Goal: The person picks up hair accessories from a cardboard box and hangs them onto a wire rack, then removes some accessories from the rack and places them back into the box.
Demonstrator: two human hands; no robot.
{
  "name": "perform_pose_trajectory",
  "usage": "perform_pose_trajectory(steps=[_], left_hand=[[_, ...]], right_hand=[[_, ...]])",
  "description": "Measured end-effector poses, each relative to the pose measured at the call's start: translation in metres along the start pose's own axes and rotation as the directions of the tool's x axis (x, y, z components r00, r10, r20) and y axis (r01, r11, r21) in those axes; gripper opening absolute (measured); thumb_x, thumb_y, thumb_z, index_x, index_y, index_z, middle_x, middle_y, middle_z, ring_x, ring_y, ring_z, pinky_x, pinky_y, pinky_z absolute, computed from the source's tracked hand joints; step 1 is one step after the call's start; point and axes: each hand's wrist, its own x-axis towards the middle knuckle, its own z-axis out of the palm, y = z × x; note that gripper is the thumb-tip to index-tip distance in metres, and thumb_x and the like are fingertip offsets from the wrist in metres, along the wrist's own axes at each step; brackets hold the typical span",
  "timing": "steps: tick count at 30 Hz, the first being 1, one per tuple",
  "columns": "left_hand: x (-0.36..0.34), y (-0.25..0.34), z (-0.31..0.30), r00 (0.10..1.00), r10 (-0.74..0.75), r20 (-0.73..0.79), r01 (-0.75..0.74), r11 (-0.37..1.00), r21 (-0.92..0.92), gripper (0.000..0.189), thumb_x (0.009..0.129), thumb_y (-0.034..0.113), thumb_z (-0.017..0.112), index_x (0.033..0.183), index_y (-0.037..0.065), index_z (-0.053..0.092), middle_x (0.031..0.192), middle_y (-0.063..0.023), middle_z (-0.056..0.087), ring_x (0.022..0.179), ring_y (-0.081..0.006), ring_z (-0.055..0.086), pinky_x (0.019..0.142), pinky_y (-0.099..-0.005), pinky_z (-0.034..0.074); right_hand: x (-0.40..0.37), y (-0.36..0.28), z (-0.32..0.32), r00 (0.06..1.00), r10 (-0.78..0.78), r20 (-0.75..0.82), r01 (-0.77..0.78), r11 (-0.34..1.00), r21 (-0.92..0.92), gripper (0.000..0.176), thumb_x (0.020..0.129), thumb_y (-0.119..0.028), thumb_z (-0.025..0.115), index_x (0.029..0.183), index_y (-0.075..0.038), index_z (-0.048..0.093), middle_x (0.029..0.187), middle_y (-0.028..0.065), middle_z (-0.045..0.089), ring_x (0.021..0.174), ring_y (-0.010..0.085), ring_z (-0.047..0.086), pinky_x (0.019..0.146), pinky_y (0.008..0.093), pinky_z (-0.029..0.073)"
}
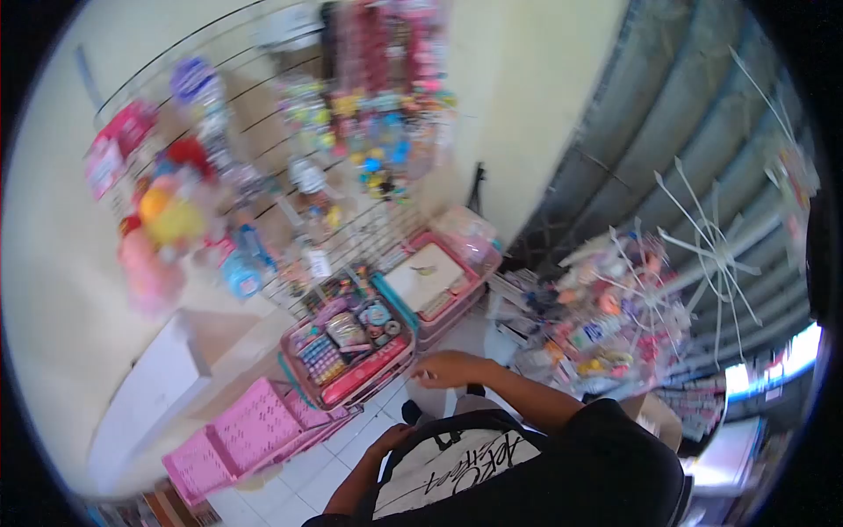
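Note:
My right hand (450, 370) reaches forward beside the near corner of a pink and teal basket (411, 356), its fingers loosely bent and apart with nothing visible in them. Small goods fill this basket: a bubble-patterned colourful item (320, 359), a long red-pink packet (369, 371) and several small packages. My left hand (392, 437) lies low against the side of my black shirt (588, 474), fingers stretched out along the hem and partly hidden.
A wire rack (263, 75) with hanging toys and accessories covers the wall. A second basket (479, 281) holds a white board (426, 277). Pink perforated baskets (255, 422) stand lower left. Bagged goods (606, 325) and white spoked hangers (720, 255) crowd the right by a metal shutter (650, 97).

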Motion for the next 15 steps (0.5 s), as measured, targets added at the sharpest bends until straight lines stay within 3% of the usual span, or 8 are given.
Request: perform_pose_trajectory(steps=[2,4,7,8,9,11,13,15], left_hand=[[0.014,0.017,-0.010,0.994,0.038,0.100,-0.055,0.983,0.173,0.051,0.092,0.046,0.052,0.118,0.003,0.066,0.111,-0.0150,0.068,0.102,-0.0250,0.062,0.093,-0.0360,0.046],[0.034,0.051,-0.015,0.969,0.063,0.237,-0.149,0.918,0.368,0.052,0.092,0.047,0.052,0.118,0.004,0.065,0.112,-0.0149,0.067,0.103,-0.0247,0.062,0.093,-0.0356,0.045],[0.056,0.120,0.003,0.904,0.238,0.354,-0.330,0.917,0.226,0.051,0.093,0.043,0.056,0.121,0.000,0.059,0.112,-0.0140,0.064,0.104,-0.0218,0.060,0.095,-0.0320,0.043],[0.065,0.144,0.018,0.917,0.162,0.365,-0.270,0.925,0.266,0.050,0.093,0.042,0.057,0.119,-0.001,0.058,0.110,-0.0142,0.064,0.104,-0.0205,0.059,0.093,-0.0317,0.044],[0.078,0.162,0.034,0.882,0.203,0.425,-0.350,0.886,0.304,0.046,0.095,0.039,0.055,0.118,0.000,0.059,0.110,-0.0136,0.064,0.103,-0.0205,0.059,0.091,-0.0329,0.045],[0.062,0.236,0.083,0.764,0.275,0.584,-0.528,0.787,0.320,0.040,0.096,0.034,0.055,0.117,0.000,0.059,0.107,-0.0145,0.065,0.101,-0.0216,0.061,0.088,-0.0344,0.046],[0.046,0.294,0.138,0.641,0.303,0.706,-0.704,0.599,0.382,0.033,0.096,0.027,0.056,0.115,-0.001,0.059,0.104,-0.0162,0.066,0.100,-0.0239,0.062,0.088,-0.0360,0.046],[0.032,0.330,0.196,0.492,0.300,0.818,-0.797,0.534,0.283,0.031,0.095,0.024,0.058,0.113,-0.001,0.060,0.103,-0.0177,0.066,0.100,-0.0267,0.063,0.089,-0.0366,0.047]], right_hand=[[-0.044,0.020,0.023,0.998,0.028,0.048,-0.023,0.995,-0.099,0.030,0.090,-0.031,0.057,0.108,-0.008,0.062,0.104,0.0122,0.066,0.094,0.0306,0.064,0.084,0.0420,0.050],[-0.085,0.031,0.038,0.993,0.082,-0.085,-0.092,0.988,-0.121,0.030,0.090,-0.032,0.056,0.109,-0.009,0.062,0.105,0.0120,0.065,0.095,0.0316,0.063,0.084,0.0434,0.050],[-0.147,0.029,0.041,0.935,0.205,-0.290,-0.260,0.952,-0.163,0.031,0.089,-0.032,0.056,0.110,-0.009,0.061,0.107,0.0127,0.064,0.096,0.0330,0.063,0.083,0.0450,0.049],[-0.168,0.025,0.041,0.909,0.249,-0.334,-0.323,0.928,-0.186,0.032,0.089,-0.031,0.056,0.110,-0.008,0.061,0.107,0.0136,0.064,0.097,0.0333,0.063,0.083,0.0451,0.049],[-0.191,0.018,0.042,0.849,0.323,-0.418,-0.407,0.905,-0.127,0.032,0.089,-0.031,0.056,0.110,-0.008,0.061,0.107,0.0136,0.064,0.097,0.0333,0.063,0.083,0.0451,0.049],[-0.243,0.006,0.044,0.723,0.358,-0.591,-0.431,0.902,0.020,0.032,0.089,-0.029,0.056,0.111,-0.006,0.061,0.106,0.0156,0.064,0.096,0.0347,0.063,0.083,0.0448,0.050],[-0.294,0.003,0.057,0.591,0.371,-0.716,-0.320,0.923,0.215,0.030,0.088,-0.023,0.059,0.109,-0.002,0.062,0.102,0.0155,0.066,0.095,0.0306,0.064,0.082,0.0420,0.050],[-0.369,-0.049,0.056,0.344,0.393,-0.853,-0.205,0.918,0.340,0.027,0.088,-0.019,0.062,0.107,0.000,0.062,0.095,0.0142,0.066,0.090,0.0233,0.064,0.080,0.0383,0.050]])
